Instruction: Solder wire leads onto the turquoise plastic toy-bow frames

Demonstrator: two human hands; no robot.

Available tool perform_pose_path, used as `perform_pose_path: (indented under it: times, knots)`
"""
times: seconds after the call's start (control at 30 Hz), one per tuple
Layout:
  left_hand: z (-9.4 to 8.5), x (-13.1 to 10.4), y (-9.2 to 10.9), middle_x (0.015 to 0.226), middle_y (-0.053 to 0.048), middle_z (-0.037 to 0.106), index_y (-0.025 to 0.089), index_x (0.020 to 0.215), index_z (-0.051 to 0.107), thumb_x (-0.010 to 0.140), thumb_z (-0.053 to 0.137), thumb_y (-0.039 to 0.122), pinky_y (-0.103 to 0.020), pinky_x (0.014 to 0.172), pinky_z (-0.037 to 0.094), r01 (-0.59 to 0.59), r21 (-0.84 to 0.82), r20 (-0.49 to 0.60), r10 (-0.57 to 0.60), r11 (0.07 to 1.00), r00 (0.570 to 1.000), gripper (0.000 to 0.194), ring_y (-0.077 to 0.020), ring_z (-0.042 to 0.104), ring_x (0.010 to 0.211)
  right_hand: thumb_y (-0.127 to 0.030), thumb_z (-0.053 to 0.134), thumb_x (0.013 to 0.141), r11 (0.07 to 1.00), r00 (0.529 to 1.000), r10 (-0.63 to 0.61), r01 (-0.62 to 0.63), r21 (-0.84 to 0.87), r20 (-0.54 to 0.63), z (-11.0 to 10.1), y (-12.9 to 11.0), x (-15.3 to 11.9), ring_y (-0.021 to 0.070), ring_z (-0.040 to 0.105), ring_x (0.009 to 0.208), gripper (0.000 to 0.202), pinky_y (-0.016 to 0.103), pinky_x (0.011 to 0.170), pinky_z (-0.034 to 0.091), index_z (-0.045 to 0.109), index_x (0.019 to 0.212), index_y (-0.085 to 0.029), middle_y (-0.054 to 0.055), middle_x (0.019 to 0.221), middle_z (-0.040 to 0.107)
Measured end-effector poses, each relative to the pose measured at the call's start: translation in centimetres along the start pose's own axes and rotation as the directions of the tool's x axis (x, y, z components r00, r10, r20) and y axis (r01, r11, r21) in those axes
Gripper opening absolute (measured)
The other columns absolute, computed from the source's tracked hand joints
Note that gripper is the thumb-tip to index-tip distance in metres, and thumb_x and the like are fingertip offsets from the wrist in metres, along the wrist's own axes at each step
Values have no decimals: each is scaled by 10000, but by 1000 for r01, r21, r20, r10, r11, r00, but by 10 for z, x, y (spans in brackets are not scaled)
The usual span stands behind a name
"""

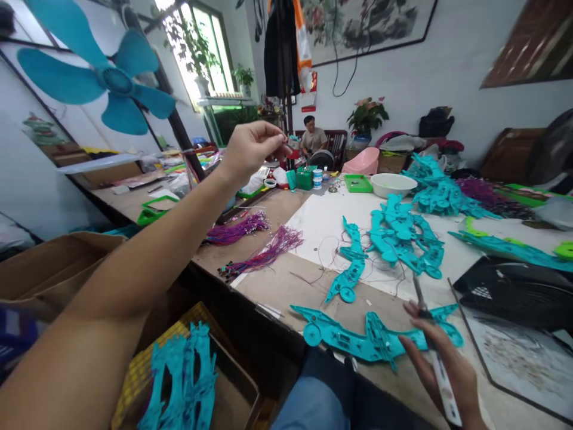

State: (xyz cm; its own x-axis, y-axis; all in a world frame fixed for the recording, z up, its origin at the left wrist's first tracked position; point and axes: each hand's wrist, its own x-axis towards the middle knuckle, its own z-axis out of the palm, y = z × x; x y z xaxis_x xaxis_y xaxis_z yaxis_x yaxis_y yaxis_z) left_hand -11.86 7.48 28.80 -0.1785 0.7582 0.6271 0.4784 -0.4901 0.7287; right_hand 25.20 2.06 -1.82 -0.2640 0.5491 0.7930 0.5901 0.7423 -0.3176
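My left hand [257, 143] is raised above the table with its fingers pinched together; what they hold is too small to make out. At the lower right my right hand [447, 358] holds a slim tool with a white handle [442, 382], its dark tip pointing away from me. Beside that hand, a long teal plastic part [353, 340] lies along the front edge of the table. A smaller teal part [351, 266] lies beyond it, with thin wires around it. Farther right is a pile of teal parts [398, 230].
Bundles of purple wires [268, 251] lie left of the white sheet. A black fan-like object [510, 292] stands at the right. Below the table edge, a yellow crate [152, 370] holds teal parts. A large teal fan [117, 80] hangs upper left. A person [313, 137] sits far back.
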Motion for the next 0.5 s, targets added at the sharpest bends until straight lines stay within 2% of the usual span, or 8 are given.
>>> perform_pose_path:
  times: [0.07, 0.13, 0.2, 0.23, 0.27, 0.33, 0.4, 0.5]
  knots:
    - [10, -21, 18, 686, -13, 675, 126, 801, 639, 859, 600, 92, -229, 586, 463, -23, -37, 44, 25, 999, 999, 78, -92, 605, 603, -285, 662, 847, 984, 989, 109, -94, 151, -95, -9, -28, 49, 270, 614, 1174, 372, 401, 981, 499, 512, 1182, -221, 130, 1249, 646]
    - [22, -42, 34, 703, -22, 675, 128, 811, 654, 843, 631, 139, -232, 593, 472, -30, -96, 85, 38, 995, 996, 41, -108, 631, 628, -316, 721, 802, 924, 964, 144, -51, 380, -222, -15, -57, 100, 277, 575, 1226, 424, 448, 1056, 439, 490, 1148, -233, 130, 1279, 621]
    - [35, -63, 45, 727, -31, 685, 138, 833, 667, 835, 646, 171, -240, 610, 484, -33, -181, 124, 56, 983, 991, 39, -124, 649, 656, -387, 774, 742, 792, 965, 182, -29, 610, -190, -15, -84, 140, 277, 549, 1256, 516, 481, 1105, 384, 457, 1122, -240, 118, 1301, 596]
    - [40, -73, 48, 737, -35, 692, 144, 843, 671, 833, 647, 183, -245, 619, 490, -30, -224, 142, 63, 974, 988, 47, -129, 654, 665, -409, 797, 709, 708, 968, 216, -64, 703, -129, -13, -95, 152, 265, 556, 1247, 561, 470, 1091, 404, 437, 1107, -248, 105, 1298, 592]
    - [44, -84, 49, 749, -38, 699, 150, 852, 674, 832, 650, 199, -251, 629, 495, -23, -263, 159, 67, 965, 985, 57, -134, 656, 674, -410, 821, 675, 613, 967, 253, -132, 779, -35, -12, -105, 158, 242, 611, 1169, 597, 439, 1022, 475, 415, 1086, -261, 88, 1271, 607]
    - [47, -106, 43, 775, -40, 713, 168, 868, 677, 827, 660, 238, -262, 655, 503, 18, -332, 184, 46, 943, 982, 83, -145, 661, 696, -407, 796, 702, 400, 928, 297, -335, 853, 225, -13, -117, 151, 176, 701, 820, 547, 339, 717, 586, 389, 1042, -273, 45, 1092, 677]
    - [45, -128, 27, 781, -34, 718, 188, 868, 677, 819, 677, 280, -269, 686, 507, 94, -397, 200, -14, 913, 980, 105, -152, 667, 716, -396, 723, 781, 236, 848, 328, -500, 833, 417, -21, -120, 128, 88, 551, 459, 429, 215, 419, 449, 387, 1020, -277, -21, 820, 680]
    - [37, -164, -3, 757, -30, 720, 200, 879, 676, 807, 700, 304, -273, 740, 501, 271, -439, 308, -140, 857, 941, 129, -158, 676, 738, -362, 661, 833, 157, 780, 417, -568, 808, 467, -45, -112, 89, 22, 286, 338, 317, 153, 346, 218, 409, 1012, -290, -89, 618, 566]
